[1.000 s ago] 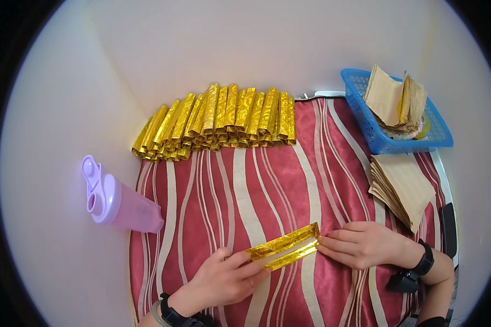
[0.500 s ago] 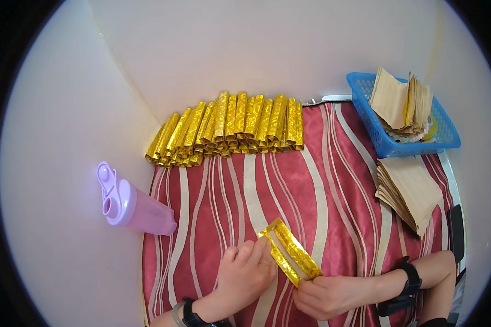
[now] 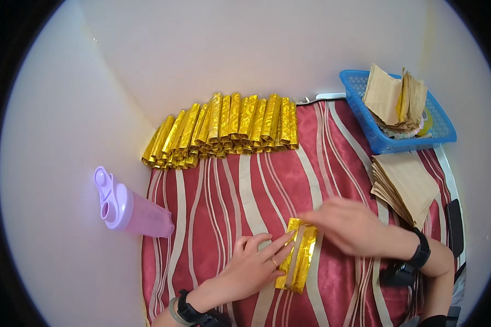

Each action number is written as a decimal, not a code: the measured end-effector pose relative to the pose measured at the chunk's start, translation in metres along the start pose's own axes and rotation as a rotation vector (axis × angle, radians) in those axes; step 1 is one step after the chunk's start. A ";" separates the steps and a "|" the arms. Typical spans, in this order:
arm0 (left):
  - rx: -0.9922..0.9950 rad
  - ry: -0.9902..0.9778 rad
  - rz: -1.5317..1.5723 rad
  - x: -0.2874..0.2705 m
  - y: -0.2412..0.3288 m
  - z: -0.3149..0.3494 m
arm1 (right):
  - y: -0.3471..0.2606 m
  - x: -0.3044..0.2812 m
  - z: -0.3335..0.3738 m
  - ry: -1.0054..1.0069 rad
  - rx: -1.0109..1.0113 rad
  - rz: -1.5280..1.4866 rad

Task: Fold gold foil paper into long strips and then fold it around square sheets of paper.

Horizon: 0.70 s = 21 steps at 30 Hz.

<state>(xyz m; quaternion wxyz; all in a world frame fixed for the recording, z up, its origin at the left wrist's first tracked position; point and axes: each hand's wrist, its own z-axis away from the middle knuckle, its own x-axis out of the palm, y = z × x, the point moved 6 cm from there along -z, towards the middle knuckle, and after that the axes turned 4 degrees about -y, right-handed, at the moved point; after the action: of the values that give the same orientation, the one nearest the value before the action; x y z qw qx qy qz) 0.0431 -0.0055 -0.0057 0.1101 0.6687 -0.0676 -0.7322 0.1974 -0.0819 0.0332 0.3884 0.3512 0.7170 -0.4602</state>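
Note:
A folded strip of shiny gold foil paper (image 3: pixel 306 253) lies on the striped cloth in front of me, a pale band running along its middle. My left hand (image 3: pixel 252 267) rests on its left side with fingers stretched out, the fingertips pressing on the foil. At the strip's upper right end is my right hand (image 3: pixel 350 226), its fingertips against the edge. Motion blurs that hand, so whether it pinches the foil is unclear. Farther away, many rolled gold foil paper tubes (image 3: pixel 223 122) are stacked in a wide pile against the wall.
The red cloth (image 3: pixel 213 218) has wavy pale stripes. A purple shaker bottle (image 3: pixel 139 210) lies at the left. On the right, a blue plastic basket (image 3: pixel 387 144) holds brown paper sheets (image 3: pixel 384 98). Nearer is another brown paper stack (image 3: pixel 409 180), beside a dark flat object (image 3: pixel 454 226).
The foil strip has turned to stand more nearly upright in the view. My right hand has moved up from its lower end to its upper end; my left hand has shifted right along it.

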 end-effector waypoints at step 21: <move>-0.171 0.115 0.720 -0.012 -0.046 0.027 | 0.025 0.015 0.001 -0.019 -0.117 -0.128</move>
<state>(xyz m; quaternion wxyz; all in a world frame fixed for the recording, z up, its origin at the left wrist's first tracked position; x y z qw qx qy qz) 0.0144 0.0413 -0.0025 0.4197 0.6304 -0.2308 -0.6109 0.2122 -0.0729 0.0103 0.3846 0.2769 0.7600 -0.4447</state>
